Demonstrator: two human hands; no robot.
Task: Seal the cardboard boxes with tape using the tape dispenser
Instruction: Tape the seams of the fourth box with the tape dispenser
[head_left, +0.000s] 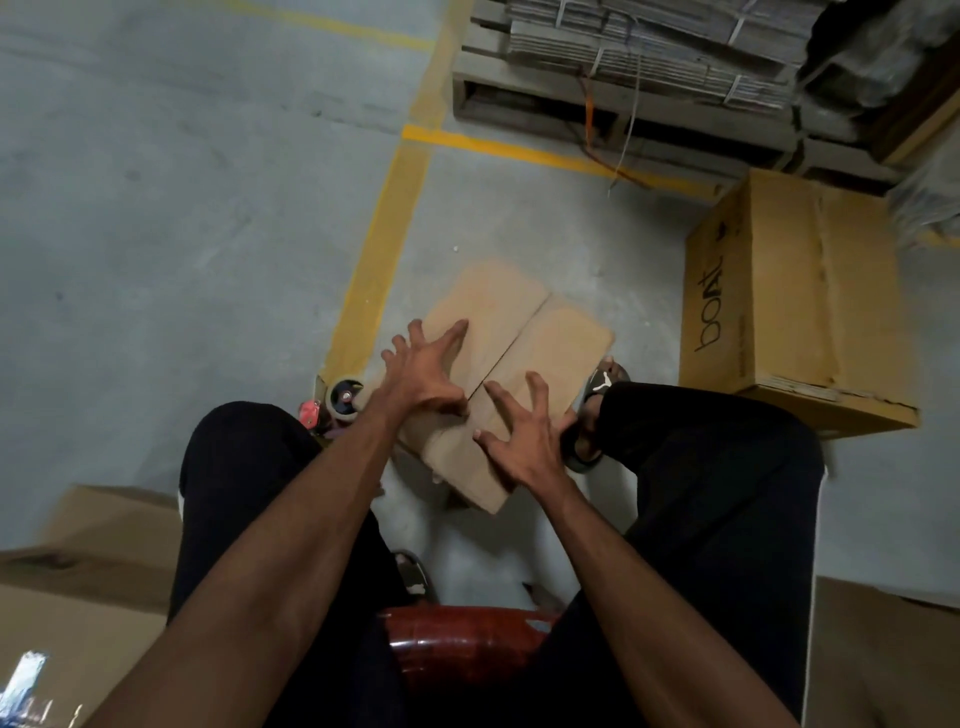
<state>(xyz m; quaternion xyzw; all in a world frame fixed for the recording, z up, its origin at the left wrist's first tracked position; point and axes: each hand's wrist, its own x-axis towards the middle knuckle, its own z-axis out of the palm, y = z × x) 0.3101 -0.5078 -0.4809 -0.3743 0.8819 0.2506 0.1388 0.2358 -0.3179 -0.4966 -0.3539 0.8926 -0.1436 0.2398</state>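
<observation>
A small cardboard box (550, 338) lies on the concrete floor between my feet, its two top flaps folded shut with a seam running down the middle. My left hand (423, 371) presses on the left flap with fingers spread. My right hand (519, 431) presses on the right flap near the seam, fingers spread too. The tape dispenser (340, 400), red-handled with a roll of tape, sits on the floor just left of the box, beside my left knee. Neither hand touches it.
A large printed carton (789, 306) stands at the right. Bundled flat cardboard on a pallet (649, 62) is at the back. More cartons lie at the lower left (93, 561) and lower right (883, 665). I sit on a red stool (457, 649). Yellow lines (395, 208) mark the floor.
</observation>
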